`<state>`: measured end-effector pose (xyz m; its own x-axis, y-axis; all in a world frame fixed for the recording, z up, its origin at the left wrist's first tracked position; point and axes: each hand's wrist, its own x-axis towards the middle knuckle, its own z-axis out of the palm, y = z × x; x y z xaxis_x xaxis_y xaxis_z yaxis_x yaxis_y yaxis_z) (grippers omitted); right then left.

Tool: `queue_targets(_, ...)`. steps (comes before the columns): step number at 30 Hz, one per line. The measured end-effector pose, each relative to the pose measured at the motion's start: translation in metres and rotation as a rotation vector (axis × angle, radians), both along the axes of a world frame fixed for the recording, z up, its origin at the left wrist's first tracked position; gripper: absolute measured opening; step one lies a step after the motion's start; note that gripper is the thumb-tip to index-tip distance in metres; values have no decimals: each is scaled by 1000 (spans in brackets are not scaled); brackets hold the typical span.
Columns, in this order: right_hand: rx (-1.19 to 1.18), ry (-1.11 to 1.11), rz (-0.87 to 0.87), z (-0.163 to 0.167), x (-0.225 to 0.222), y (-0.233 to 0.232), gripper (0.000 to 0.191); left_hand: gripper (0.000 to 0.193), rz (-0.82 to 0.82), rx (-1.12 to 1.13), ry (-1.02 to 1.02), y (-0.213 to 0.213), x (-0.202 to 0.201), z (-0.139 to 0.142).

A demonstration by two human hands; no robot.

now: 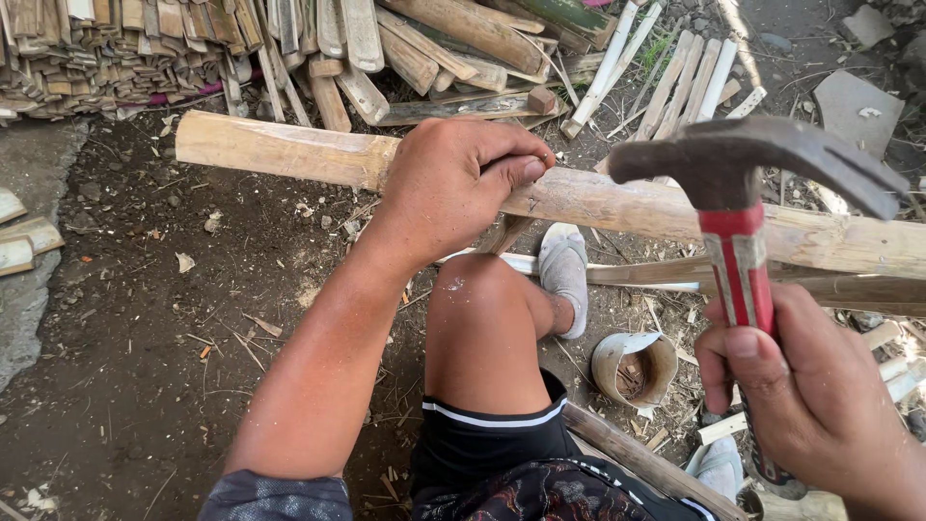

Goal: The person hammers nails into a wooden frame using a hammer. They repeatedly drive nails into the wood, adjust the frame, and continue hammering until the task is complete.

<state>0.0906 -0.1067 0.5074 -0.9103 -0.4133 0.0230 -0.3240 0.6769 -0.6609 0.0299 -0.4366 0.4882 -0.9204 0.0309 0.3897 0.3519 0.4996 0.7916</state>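
Bare dirt ground (125, 318) strewn with split bamboo slats (116, 43). Left hand (453, 183) clamped on long pale wooden pole (617, 203) lying across raised knee (477, 289), fingertips pressed together as if pinching something unseen. Right hand (810, 386) wrapped tight around red-handled steel claw hammer (738, 183), raised above pole.

Pole (617, 205) across raised knee (477, 289) — tin (634, 367) right, woodpile (125, 48) behind

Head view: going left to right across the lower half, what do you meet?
Left forearm → bare knee → grey shoe → small round container → right hand gripping the red-handled hammer.
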Motion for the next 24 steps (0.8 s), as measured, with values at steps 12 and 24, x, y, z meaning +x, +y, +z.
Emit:
queue_targets(12,-58,112,-18,51,9,-26,34,15,27,-52,0,-3,3,1)
queue_targets(24,149,223,170,67,-11,-49,30,15,83,-189,23,-4,5,6)
